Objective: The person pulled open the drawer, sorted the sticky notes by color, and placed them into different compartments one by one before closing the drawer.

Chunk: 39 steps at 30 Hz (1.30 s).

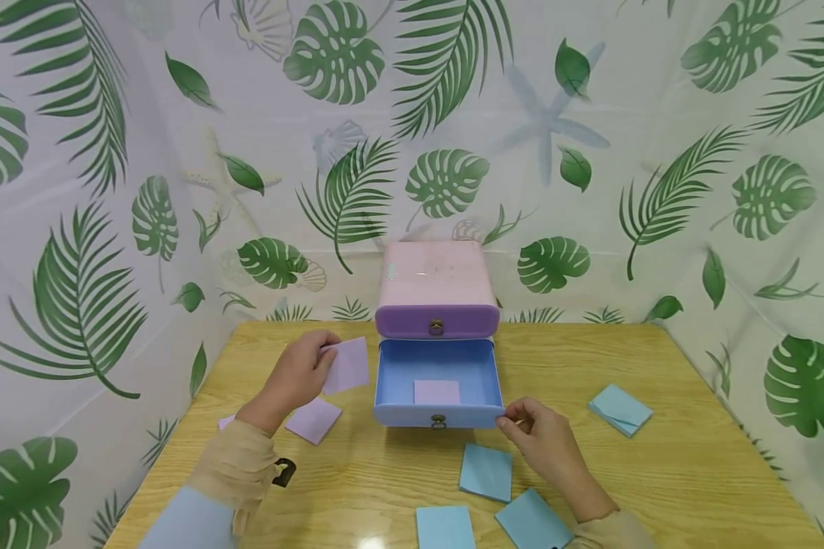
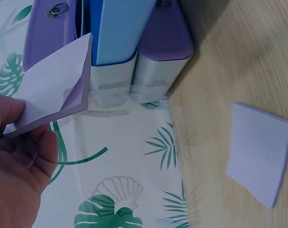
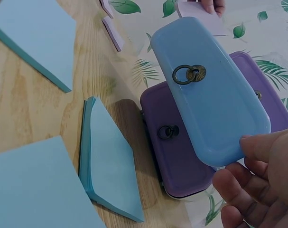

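In my left hand (image 1: 300,371) I grip a lavender sticky-note pad (image 1: 346,366), thumb on top and fingers beneath, just left of the drawer unit. The blue middle drawer (image 1: 405,417) is pulled out, and a lavender pad (image 1: 436,393) lies inside it near the front. With thumb and fingers, my right hand (image 1: 542,440) pinches the right corner of that drawer's front. Above it the purple top drawer (image 1: 405,322) is closed. The right wrist view shows another purple drawer (image 3: 181,161) below, also closed.
Another lavender pad (image 1: 314,420) lies on the wooden table (image 1: 357,488) by my left forearm, with a further one partly hidden behind it. Several blue pads (image 1: 486,473) lie near the front, and a blue stack (image 1: 620,409) sits at right. Leaf-printed cloth surrounds the table.
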Motion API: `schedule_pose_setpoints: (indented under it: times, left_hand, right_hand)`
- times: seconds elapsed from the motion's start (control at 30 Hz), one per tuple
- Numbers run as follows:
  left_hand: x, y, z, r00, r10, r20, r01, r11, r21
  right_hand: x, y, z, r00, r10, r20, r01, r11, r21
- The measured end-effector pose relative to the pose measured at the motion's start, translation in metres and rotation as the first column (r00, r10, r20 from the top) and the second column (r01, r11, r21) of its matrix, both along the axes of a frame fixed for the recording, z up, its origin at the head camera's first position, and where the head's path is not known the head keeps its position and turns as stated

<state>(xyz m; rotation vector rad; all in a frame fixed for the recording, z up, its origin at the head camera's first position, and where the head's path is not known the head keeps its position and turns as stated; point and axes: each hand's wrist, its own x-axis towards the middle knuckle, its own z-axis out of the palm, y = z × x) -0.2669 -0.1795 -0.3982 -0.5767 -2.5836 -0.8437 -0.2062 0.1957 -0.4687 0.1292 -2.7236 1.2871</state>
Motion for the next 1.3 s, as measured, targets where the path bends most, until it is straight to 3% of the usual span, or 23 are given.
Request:
schedule_pose_setpoints:
  times: [0.17, 0.47, 0.87, 1.3]
  left_hand:
    - [-0.001, 0.012, 0.006, 1.000, -0.010, -0.029, 0.010, 1.000, 0.011]
    - [-0.002, 0.038, 0.011, 0.999, -0.031, 0.009, 0.031, 1.000, 0.000]
    - [-0.008, 0.071, 0.019, 0.994, -0.108, 0.030, 0.109, 0.993, -0.036]
    - [-0.012, 0.096, 0.012, 0.985, -0.127, 0.120, 0.134, 0.989, -0.058]
  right_hand:
    - [0.000, 0.002, -0.002, 1.000, 0.003, -0.006, -0.003, 1.000, -0.002]
    - [0.000, 0.003, -0.004, 1.000, 0.006, -0.009, -0.006, 1.000, -0.008]
    - [0.000, 0.004, -0.004, 1.000, 0.013, -0.002, -0.013, 1.000, -0.009]
    - [-0.002, 0.003, -0.004, 1.000, 0.005, -0.004, -0.005, 1.000, -0.018]
